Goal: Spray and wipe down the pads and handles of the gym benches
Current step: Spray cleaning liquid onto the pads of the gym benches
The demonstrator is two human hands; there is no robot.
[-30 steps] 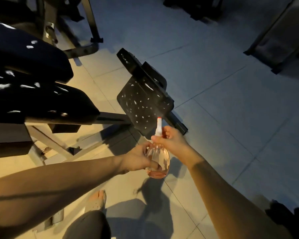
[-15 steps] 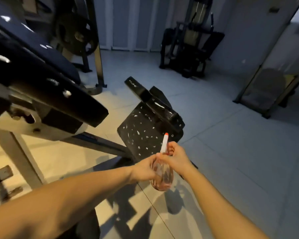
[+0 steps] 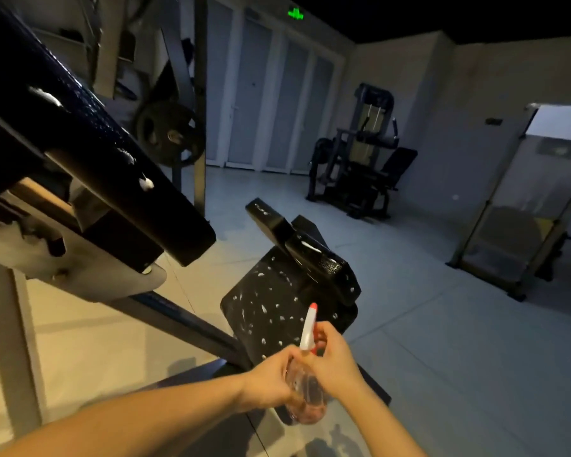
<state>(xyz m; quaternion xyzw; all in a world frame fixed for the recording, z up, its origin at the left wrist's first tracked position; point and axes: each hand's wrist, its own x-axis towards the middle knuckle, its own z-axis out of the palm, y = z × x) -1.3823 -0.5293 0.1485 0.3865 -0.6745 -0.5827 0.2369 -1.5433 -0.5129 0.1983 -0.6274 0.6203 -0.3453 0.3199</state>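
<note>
Both hands hold a clear spray bottle (image 3: 307,399) with a white and red nozzle, low in the middle of the view. My left hand (image 3: 271,377) grips the bottle's body from the left. My right hand (image 3: 332,359) curls round its neck at the trigger. The nozzle points up toward a black foot plate (image 3: 271,311) speckled with white droplets, just beyond the bottle. Above the plate sits a black padded roller block (image 3: 310,255). A long black bench pad (image 3: 89,153) with wet spots slants across the upper left.
The bench's pale metal frame (image 3: 80,268) and a dark bar (image 3: 185,321) run under the pad to the plate. A weight plate (image 3: 168,133) hangs behind. Another black gym machine (image 3: 360,173) stands at the back, and a framed unit (image 3: 521,219) at the right. Tiled floor lies between.
My view has tilted up from the floor to the room. The hands and bottle stay together in front of the foot plate, and the bottle now sits lower in view.
</note>
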